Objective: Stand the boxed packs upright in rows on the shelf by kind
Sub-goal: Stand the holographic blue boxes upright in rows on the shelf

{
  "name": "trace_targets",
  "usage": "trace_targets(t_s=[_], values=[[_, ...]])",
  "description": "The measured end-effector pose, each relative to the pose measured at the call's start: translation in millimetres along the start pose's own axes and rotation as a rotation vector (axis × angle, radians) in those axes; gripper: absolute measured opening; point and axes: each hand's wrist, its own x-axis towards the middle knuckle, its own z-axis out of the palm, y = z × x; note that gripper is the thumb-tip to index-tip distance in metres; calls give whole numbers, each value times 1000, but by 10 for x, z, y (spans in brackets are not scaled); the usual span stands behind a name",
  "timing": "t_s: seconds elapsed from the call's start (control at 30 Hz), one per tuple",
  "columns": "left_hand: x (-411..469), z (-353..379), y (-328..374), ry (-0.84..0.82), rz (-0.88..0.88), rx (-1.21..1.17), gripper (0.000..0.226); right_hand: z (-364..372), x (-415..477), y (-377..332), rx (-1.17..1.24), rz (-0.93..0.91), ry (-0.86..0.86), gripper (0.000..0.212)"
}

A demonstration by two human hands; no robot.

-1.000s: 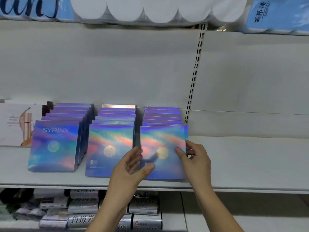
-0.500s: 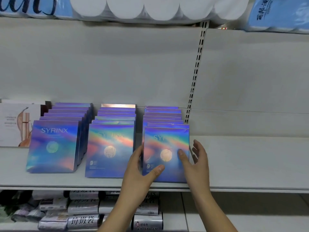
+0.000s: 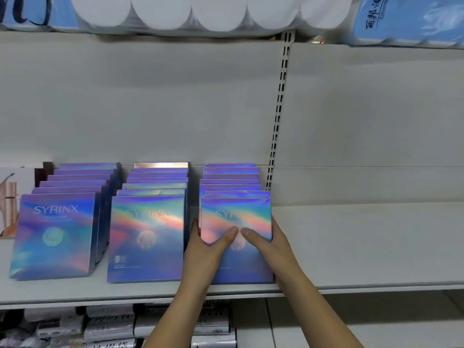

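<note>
Right now my left hand [image 3: 206, 249] and right hand [image 3: 271, 244] both clasp the front pack [image 3: 241, 214] of the rightmost row, low in the centre of the frame, thumbs laid across its face, fingers round its side edges. It stands upright on the shelf [image 3: 351, 247], just beside the middle row [image 3: 148, 234].

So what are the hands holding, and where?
The front iridescent blue box of the right row: left hand at its left edge, right hand at its right edge.
</note>
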Motion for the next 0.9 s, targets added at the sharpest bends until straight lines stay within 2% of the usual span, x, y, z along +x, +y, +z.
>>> trace_targets(t_s=[0.07, 0.33, 0.47, 0.57, 0.73, 0.9], values=[[12, 35, -31, 13, 22, -18, 38, 4, 46, 21, 22, 5, -3, 49], [124, 10, -23, -82, -6, -85, 40, -111, 145, 44, 23, -21, -122, 63], [216, -2, 12, -77, -72, -128, 57, -151, 234, -29, 39, 7, -157, 71], [312, -3, 16, -52, -119, -140, 74, -198, 303, -69, 111, 103, -192, 67], [377, 69, 1, -107, -185, -225, 36, -196, 395, -39, 178, 181, -288, 61], [391, 74, -9, -132, -189, -269, 48, -228, 424, -5, 160, 212, -302, 57]])
